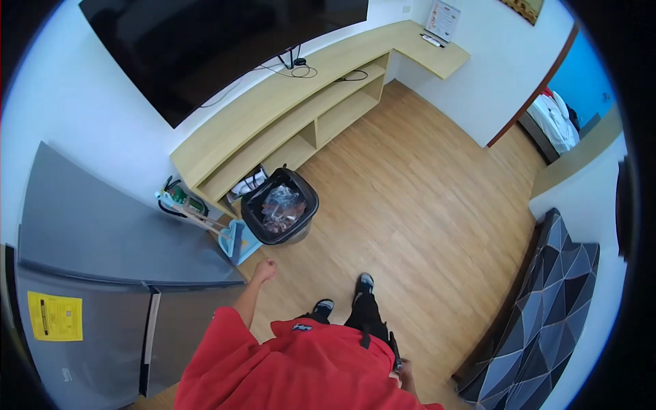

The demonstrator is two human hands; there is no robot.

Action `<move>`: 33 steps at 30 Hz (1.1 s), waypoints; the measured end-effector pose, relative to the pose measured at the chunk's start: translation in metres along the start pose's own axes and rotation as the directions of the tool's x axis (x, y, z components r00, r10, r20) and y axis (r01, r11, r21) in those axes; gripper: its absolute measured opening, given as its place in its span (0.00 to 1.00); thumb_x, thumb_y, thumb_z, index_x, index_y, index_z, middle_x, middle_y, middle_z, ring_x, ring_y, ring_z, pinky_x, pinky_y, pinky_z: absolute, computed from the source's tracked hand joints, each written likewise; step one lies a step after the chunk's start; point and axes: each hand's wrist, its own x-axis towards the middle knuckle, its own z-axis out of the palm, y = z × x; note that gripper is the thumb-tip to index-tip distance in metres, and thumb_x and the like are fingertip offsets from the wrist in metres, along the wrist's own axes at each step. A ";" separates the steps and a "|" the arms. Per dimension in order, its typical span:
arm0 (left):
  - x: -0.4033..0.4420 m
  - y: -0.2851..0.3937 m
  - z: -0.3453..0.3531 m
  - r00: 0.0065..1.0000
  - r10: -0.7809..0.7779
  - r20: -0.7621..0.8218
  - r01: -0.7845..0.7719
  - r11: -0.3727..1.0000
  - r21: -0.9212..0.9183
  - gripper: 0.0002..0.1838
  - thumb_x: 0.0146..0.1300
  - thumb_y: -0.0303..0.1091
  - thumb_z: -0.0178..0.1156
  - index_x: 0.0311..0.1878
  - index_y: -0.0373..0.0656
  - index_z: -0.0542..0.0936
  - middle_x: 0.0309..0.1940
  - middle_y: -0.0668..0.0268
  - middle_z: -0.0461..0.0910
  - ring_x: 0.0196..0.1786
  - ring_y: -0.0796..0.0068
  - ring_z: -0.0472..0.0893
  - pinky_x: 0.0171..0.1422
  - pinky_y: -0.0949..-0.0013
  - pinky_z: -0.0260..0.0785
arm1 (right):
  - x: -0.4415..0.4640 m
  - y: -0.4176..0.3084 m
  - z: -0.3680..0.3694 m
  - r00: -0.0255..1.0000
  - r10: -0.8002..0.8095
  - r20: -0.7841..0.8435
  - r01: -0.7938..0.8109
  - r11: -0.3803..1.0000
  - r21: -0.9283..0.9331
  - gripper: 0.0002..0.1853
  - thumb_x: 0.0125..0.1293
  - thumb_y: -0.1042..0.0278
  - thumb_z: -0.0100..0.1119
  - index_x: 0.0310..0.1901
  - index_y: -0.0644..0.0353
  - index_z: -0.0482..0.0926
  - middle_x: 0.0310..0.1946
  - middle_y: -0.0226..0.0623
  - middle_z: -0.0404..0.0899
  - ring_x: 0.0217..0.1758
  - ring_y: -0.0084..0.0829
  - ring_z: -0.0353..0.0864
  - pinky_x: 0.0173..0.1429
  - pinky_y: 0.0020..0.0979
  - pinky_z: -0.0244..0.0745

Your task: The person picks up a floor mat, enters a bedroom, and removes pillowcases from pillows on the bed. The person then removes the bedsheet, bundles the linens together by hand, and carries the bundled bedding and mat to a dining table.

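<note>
You stand on the wood-look plank floor (424,212), your left hand (265,270) held out low in front of you. It looks loosely curled, with nothing seen in it, though it is too small to tell how far the fingers close. Your right hand (406,372) hangs by your hip, partly hidden behind your body, next to a dark object (394,352) at your side; you cannot tell from here whether it grips anything.

Nearest your left hand, and apart from it, is the black-rimmed, rounded-square plastic bin (310,199), upright on the floor in front of the pale wooden shelf unit (239,140). Crumpled clear plastic (283,205) lies inside it. The light-blue plastic dustpan (250,247) sits close beside the bin, between it and the tall grey metal fridge (102,225).

Should you handle the bin, square up to it first and bring both hands to opposite sides of the rim, so it stays level. Judge its weight gently; the plastic looks light and could slip or spill if the bin tips. Mind the dustpan's long handle (198,217), which could snag a sleeve or topple. Set your feet clear of both before bending.
</note>
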 end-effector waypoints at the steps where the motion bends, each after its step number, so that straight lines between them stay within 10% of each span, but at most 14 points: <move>1: 0.006 -0.006 0.000 1.000 -0.016 -0.021 0.017 1.000 0.027 0.12 0.53 0.38 0.47 0.27 0.41 0.76 0.15 0.61 0.75 0.18 0.72 0.76 0.23 0.70 0.67 | 0.022 -0.024 -0.003 0.996 -0.033 0.086 0.040 0.996 -0.083 0.08 0.53 0.73 0.49 0.33 0.68 0.74 0.23 0.40 0.76 0.19 0.29 0.75 0.18 0.27 0.68; 6: 0.012 -0.065 0.029 0.954 -0.275 -0.120 0.270 0.961 -0.053 0.13 0.53 0.39 0.50 0.25 0.39 0.75 0.14 0.60 0.75 0.19 0.70 0.77 0.23 0.67 0.68 | 0.182 -0.162 -0.019 0.886 -0.242 0.396 0.333 0.925 -0.180 0.09 0.53 0.72 0.45 0.34 0.66 0.73 0.21 0.39 0.74 0.17 0.30 0.73 0.21 0.29 0.70; 8: 0.002 -0.084 0.035 0.909 -0.399 -0.122 0.381 0.913 -0.143 0.13 0.52 0.40 0.51 0.23 0.38 0.74 0.15 0.60 0.75 0.20 0.70 0.77 0.23 0.64 0.68 | 0.209 -0.258 -0.003 0.947 -0.124 0.297 0.210 0.937 -0.278 0.09 0.51 0.74 0.47 0.35 0.66 0.72 0.22 0.41 0.74 0.19 0.32 0.74 0.24 0.31 0.73; 10: 0.017 -0.104 0.043 0.873 -0.487 -0.038 0.444 0.822 -0.357 0.13 0.52 0.40 0.52 0.21 0.40 0.73 0.14 0.62 0.74 0.19 0.70 0.76 0.21 0.63 0.66 | 0.238 -0.351 0.022 0.803 -0.465 0.373 0.589 0.715 -0.377 0.06 0.52 0.78 0.46 0.32 0.64 0.72 0.21 0.35 0.72 0.18 0.26 0.72 0.20 0.26 0.68; 15: 0.082 -0.107 0.015 0.854 -0.474 0.212 0.228 -0.024 -0.973 0.12 0.56 0.40 0.48 0.18 0.50 0.68 0.11 0.70 0.67 0.12 0.73 0.68 0.12 0.70 0.57 | 0.191 -0.549 0.175 0.711 -0.591 0.381 0.695 0.674 -0.252 0.06 0.60 0.71 0.46 0.35 0.60 0.73 0.23 0.29 0.73 0.22 0.19 0.72 0.26 0.21 0.68; 19: 0.161 -0.072 -0.022 0.838 -0.482 -0.255 0.145 0.648 -0.748 0.13 0.61 0.46 0.42 0.26 0.52 0.69 0.13 0.73 0.65 0.17 0.78 0.67 0.17 0.64 0.57 | 0.187 -0.593 0.313 0.722 -0.483 0.496 0.671 0.665 -0.328 0.07 0.59 0.72 0.47 0.39 0.58 0.74 0.27 0.30 0.75 0.25 0.20 0.75 0.27 0.21 0.69; 24: 0.241 -0.092 -0.037 0.780 -0.511 -0.360 0.190 0.742 -0.642 0.15 0.62 0.46 0.43 0.36 0.43 0.69 0.20 0.66 0.69 0.23 0.74 0.70 0.26 0.66 0.63 | 0.203 -0.585 0.484 0.693 -0.251 0.676 0.610 0.703 -0.364 0.12 0.59 0.66 0.51 0.44 0.57 0.72 0.34 0.31 0.75 0.35 0.23 0.75 0.34 0.24 0.70; 28: 0.258 -0.104 -0.045 0.869 -0.344 -0.356 0.088 0.815 -0.573 0.15 0.62 0.44 0.44 0.37 0.40 0.67 0.24 0.58 0.72 0.28 0.69 0.72 0.31 0.68 0.64 | 0.221 -0.569 0.587 0.655 -0.380 0.653 0.671 0.690 -0.271 0.15 0.59 0.66 0.50 0.48 0.60 0.71 0.31 0.32 0.75 0.31 0.22 0.72 0.33 0.25 0.68; 33: 0.249 -0.078 -0.059 0.906 -0.285 -0.313 0.092 0.855 -0.510 0.15 0.63 0.44 0.41 0.35 0.39 0.65 0.20 0.56 0.72 0.23 0.65 0.72 0.27 0.63 0.63 | 0.259 -0.561 0.597 0.661 -0.260 0.704 0.638 0.688 -0.346 0.17 0.59 0.63 0.51 0.49 0.60 0.69 0.30 0.30 0.72 0.26 0.20 0.69 0.28 0.23 0.66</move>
